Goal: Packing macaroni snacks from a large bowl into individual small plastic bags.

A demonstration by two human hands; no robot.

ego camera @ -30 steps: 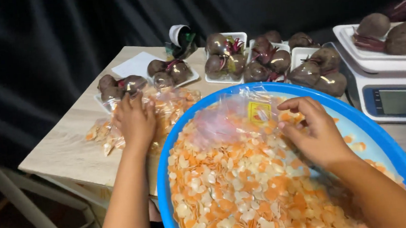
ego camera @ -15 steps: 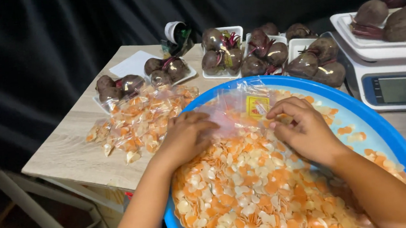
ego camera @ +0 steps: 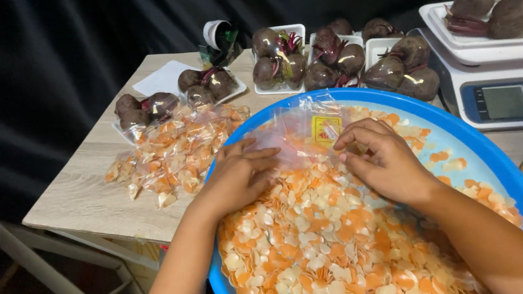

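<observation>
A big blue basin holds a heap of orange and pale heart-shaped chips. On the heap's far side lies a clear plastic bag with a yellow label. My left hand rests on the bag's near left edge, fingers pressed against the plastic. My right hand pinches the bag's right edge next to the label. Both hands are in the basin, close together.
Filled bags of chips lie on the wooden table left of the basin. Wrapped trays of beetroots stand behind. A white scale with beetroots on its pan sits at right. A black curtain hangs behind.
My left hand left the filled bags on the table and came right into the basin, onto the clear bag. My right hand stayed at the bag's right edge.
</observation>
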